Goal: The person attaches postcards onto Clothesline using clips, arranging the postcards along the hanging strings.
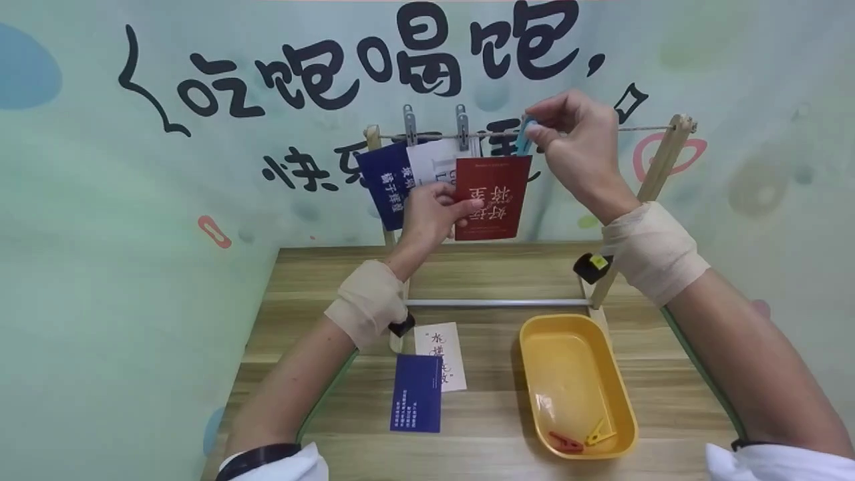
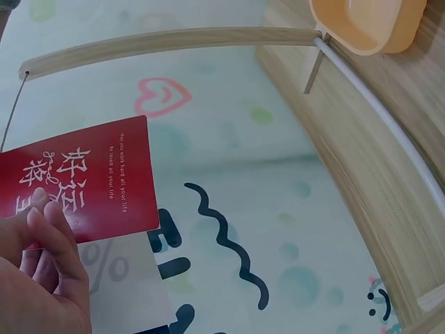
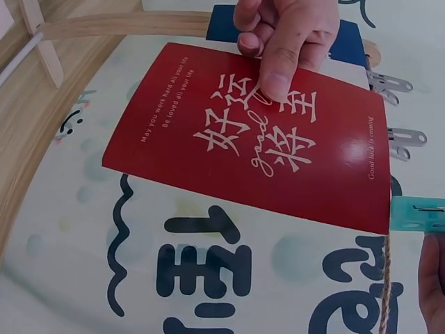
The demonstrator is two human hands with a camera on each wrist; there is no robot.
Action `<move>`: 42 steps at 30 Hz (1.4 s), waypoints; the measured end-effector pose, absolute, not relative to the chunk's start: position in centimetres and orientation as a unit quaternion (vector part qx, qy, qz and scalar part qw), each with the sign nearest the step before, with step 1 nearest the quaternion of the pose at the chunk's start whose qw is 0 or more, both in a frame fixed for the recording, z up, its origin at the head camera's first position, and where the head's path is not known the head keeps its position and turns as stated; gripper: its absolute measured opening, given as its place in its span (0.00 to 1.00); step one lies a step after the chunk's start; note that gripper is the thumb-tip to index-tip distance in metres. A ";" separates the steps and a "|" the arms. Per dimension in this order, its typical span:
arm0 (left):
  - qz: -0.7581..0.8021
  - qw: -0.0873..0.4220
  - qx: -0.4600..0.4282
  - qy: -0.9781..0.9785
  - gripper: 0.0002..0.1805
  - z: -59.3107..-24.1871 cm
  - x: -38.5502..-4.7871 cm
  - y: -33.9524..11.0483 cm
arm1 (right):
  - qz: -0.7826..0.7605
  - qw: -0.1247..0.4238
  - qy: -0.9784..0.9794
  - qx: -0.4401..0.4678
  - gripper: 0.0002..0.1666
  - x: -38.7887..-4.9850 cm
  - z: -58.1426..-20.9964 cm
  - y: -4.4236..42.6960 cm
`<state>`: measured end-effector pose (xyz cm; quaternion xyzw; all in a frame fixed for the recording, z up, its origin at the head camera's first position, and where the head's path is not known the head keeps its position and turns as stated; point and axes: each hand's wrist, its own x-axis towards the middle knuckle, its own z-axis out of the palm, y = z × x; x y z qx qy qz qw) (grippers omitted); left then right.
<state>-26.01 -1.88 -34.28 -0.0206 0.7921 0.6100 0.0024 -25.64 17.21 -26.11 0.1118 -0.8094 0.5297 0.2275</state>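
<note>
My left hand [image 1: 427, 217] pinches a red card [image 1: 499, 187] with white lettering, thumb on its front, just below the rope [image 1: 644, 128]. At the card's upper right corner, my right hand [image 1: 581, 143] pinches a teal clothespin [image 1: 523, 139]. In the right wrist view the clothespin [image 3: 414, 213] meets the card's edge; whether it bites the card cannot be told. Left of the red card, a blue card [image 1: 381, 184] and a white card [image 1: 427, 159] hang from the rope under two grey clothespins [image 1: 410, 125]. The red card and left hand partly cover them.
A wooden frame [image 1: 658, 167] with a metal bar [image 1: 497, 303] carries the rope. On the table [image 1: 320, 401] lie another blue card [image 1: 415, 401] overlapping a white card [image 1: 451, 344]. The yellow tray [image 1: 526, 364] holds a red clothespin [image 1: 566, 442] and a yellow clothespin [image 1: 600, 434].
</note>
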 end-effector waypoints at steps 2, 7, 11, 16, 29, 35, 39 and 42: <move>0.616 0.000 -0.024 0.788 0.16 -34.1 -26.2 -1.8 | 0.534 0.234 -0.804 0.114 0.08 -26.0 -25.9 17.1; 0.629 -0.009 -0.032 0.777 0.15 -33.6 -26.7 -1.7 | 0.549 0.234 -0.794 0.118 0.09 -26.9 -25.3 16.9; 0.637 -0.014 -0.038 0.770 0.14 -33.3 -26.9 -1.5 | 0.567 0.220 -0.786 0.110 0.10 -27.5 -24.8 16.8; 0.638 -0.025 -0.049 0.768 0.14 -33.2 -27.0 -1.2 | 0.558 0.205 -0.799 0.094 0.10 -27.9 -24.7 16.8; 0.638 -0.017 -0.056 0.768 0.13 -33.7 -27.0 -1.2 | 0.510 0.173 -0.838 0.082 0.13 -28.2 -25.5 15.8; 0.631 -0.017 -0.055 0.774 0.13 -33.9 -26.9 -1.4 | 0.491 0.153 -0.852 0.099 0.16 -28.1 -26.0 15.9; 0.631 -0.019 -0.053 0.774 0.14 -34.1 -26.7 -1.5 | 0.491 0.144 -0.852 0.112 0.18 -28.0 -26.2 16.2; 0.633 -0.020 -0.051 0.772 0.15 -34.3 -26.6 -1.6 | 0.494 0.142 -0.849 0.121 0.19 -27.9 -26.3 16.4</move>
